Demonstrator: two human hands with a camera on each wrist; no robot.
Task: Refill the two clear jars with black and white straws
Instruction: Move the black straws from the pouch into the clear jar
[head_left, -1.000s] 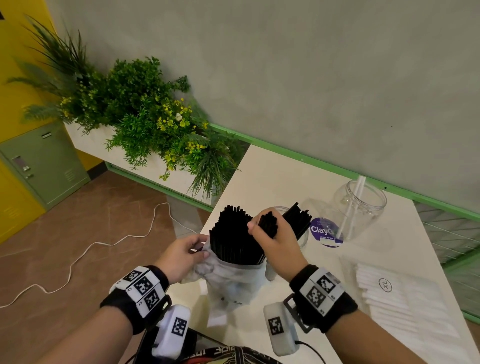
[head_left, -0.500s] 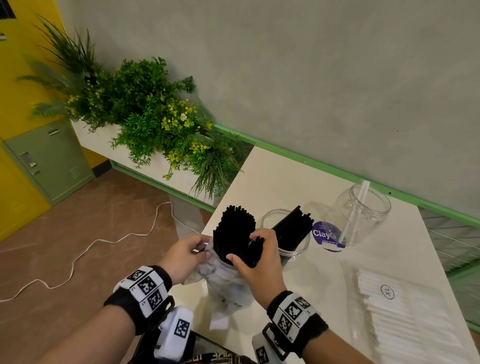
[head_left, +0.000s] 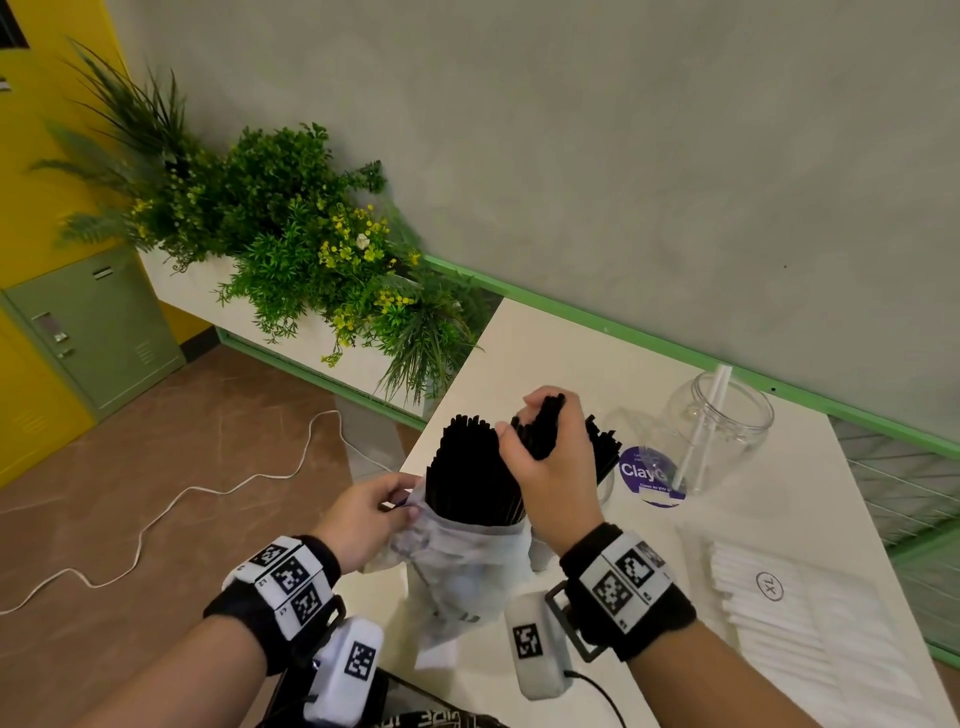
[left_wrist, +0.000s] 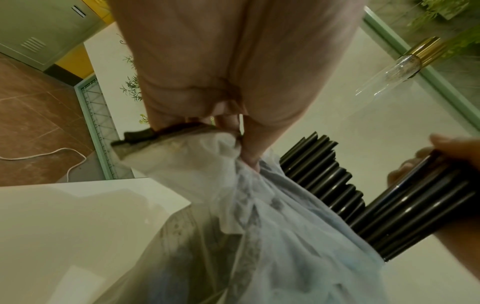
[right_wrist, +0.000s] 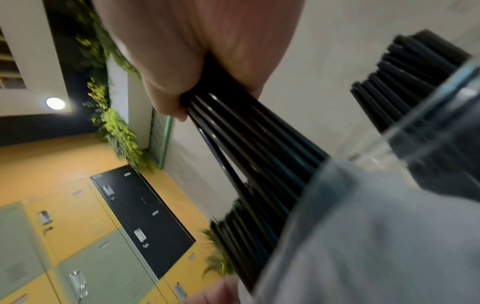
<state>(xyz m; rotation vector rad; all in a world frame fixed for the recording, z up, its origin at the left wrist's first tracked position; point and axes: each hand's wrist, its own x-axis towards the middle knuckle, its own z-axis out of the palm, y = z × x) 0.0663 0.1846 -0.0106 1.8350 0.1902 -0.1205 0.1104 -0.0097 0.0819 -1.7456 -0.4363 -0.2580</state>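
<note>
Table (head_left: 545, 358): white top, green rail along the wall edge. A flat pack of white straws (head_left: 810, 623) lies on its right side, well apart from both your hands.

Bag (head_left: 462, 566): clear plastic, standing upright at the table's near-left corner, packed with black straws (head_left: 470, 473) whose tops stick out above its mouth.

Two clear jars behind the bag. Far jar (head_left: 722, 431) holds a single white straw (head_left: 704, 431) leaning on the rim. Near jar (head_left: 605, 488) is mostly hidden behind your right hand; a bunch of black straws stands in it.

Your right hand (head_left: 550, 467): fingers curled tight round a handful of black straws (right_wrist: 249, 131), lower ends still inside the bag, tops poking out above your knuckles.

Your left hand (head_left: 363, 514): thumb and fingertips (left_wrist: 252, 158) pinch the bag's crumpled rim on its left side.
</note>
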